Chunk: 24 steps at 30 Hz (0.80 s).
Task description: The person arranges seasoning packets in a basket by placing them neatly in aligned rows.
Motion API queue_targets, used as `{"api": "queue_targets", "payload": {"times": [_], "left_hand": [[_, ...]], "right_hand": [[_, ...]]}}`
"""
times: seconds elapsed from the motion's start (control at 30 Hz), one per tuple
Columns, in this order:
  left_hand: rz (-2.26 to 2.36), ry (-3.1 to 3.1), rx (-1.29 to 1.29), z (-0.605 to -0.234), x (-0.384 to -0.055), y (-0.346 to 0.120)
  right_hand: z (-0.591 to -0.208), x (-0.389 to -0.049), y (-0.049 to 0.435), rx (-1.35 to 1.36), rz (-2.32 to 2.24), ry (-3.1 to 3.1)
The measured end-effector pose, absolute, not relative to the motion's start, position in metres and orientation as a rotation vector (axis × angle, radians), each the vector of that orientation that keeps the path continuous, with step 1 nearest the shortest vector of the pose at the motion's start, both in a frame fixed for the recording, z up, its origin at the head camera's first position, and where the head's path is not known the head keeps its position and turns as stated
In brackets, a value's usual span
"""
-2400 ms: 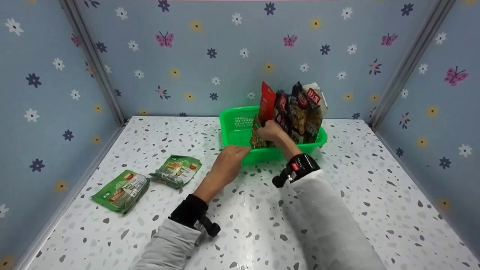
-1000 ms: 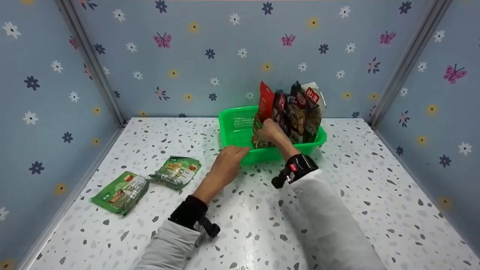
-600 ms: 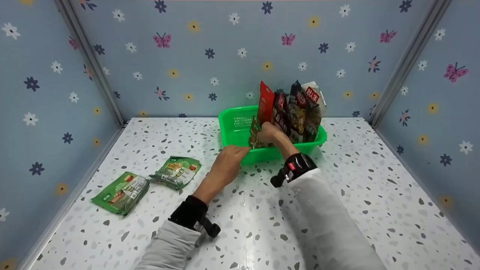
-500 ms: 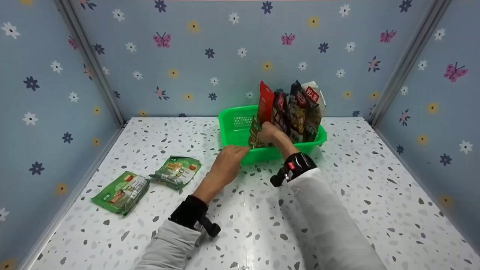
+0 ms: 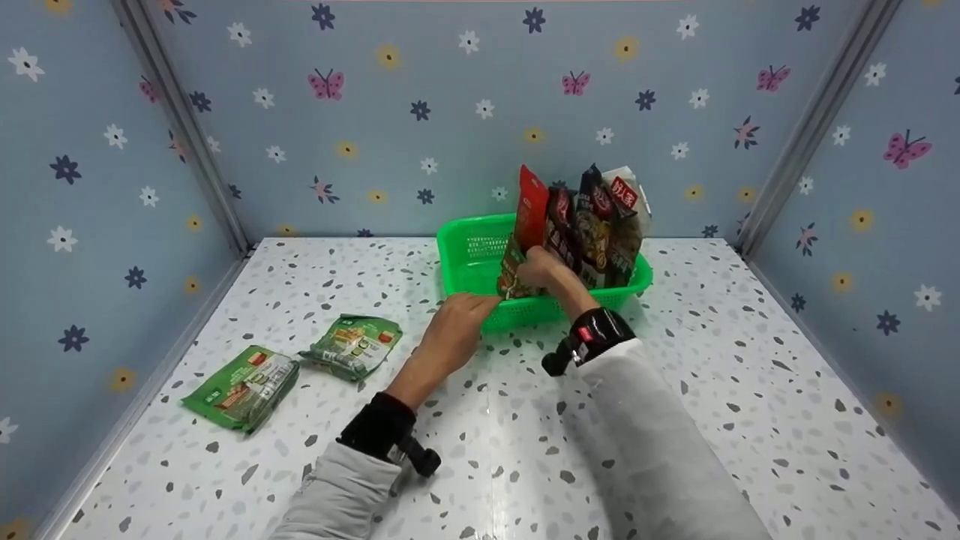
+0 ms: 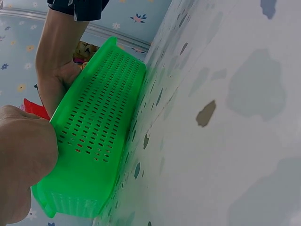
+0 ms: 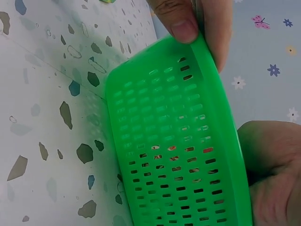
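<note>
In the head view, my left hand [image 5: 454, 326] grips the front rim of the green plastic basket [image 5: 517, 311]. Its thumb [image 7: 184, 31] lies outside the wall in the right wrist view, with fingers over the inner side. My right hand [image 5: 544, 268] reaches into the basket and holds a small green-and-brown food packet [image 5: 510, 274] near the front wall; its fingertips are hidden. Right behind that hand stands a red food bag [image 5: 531, 206]. Dark food bags [image 5: 596, 232] fill the right half upright, beside a white bag [image 5: 637, 195] with a red label.
Two green food packets lie on the speckled white table [image 5: 487, 450] to the left: one nearer the basket [image 5: 354, 346], another farther left [image 5: 244, 386]. Flower-patterned walls [image 5: 480, 90] close off the back and both sides.
The small packet has tilted a little, its top leaning leftward compared with a second ago. The right hand has shifted only slightly; the left hand and basket stay put.
</note>
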<state>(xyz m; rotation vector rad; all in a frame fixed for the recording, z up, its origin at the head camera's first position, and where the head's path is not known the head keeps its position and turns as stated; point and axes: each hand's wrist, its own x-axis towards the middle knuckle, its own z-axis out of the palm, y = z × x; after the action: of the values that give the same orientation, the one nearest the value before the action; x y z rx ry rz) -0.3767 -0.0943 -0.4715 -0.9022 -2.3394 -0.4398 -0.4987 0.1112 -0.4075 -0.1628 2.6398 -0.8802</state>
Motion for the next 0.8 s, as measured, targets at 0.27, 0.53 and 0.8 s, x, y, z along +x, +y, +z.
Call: {"api": "queue_targets", "payload": {"times": [0.27, 0.53, 0.8], "left_hand": [[-0.471, -2.366, -0.898, -0.471, -0.376, -0.094], [-0.482, -2.394, -0.897, -0.47, -0.375, -0.094], [-0.486, -2.399, -0.886, -0.47, -0.376, -0.093]], "right_hand": [[-0.419, -0.507, 0.117, -0.134, -1.022, 2.627], [-0.407, -0.498, 0.11, -0.068, -1.01, 2.679], [-0.392, -0.481, 0.106, -0.074, -0.971, 2.67]]}}
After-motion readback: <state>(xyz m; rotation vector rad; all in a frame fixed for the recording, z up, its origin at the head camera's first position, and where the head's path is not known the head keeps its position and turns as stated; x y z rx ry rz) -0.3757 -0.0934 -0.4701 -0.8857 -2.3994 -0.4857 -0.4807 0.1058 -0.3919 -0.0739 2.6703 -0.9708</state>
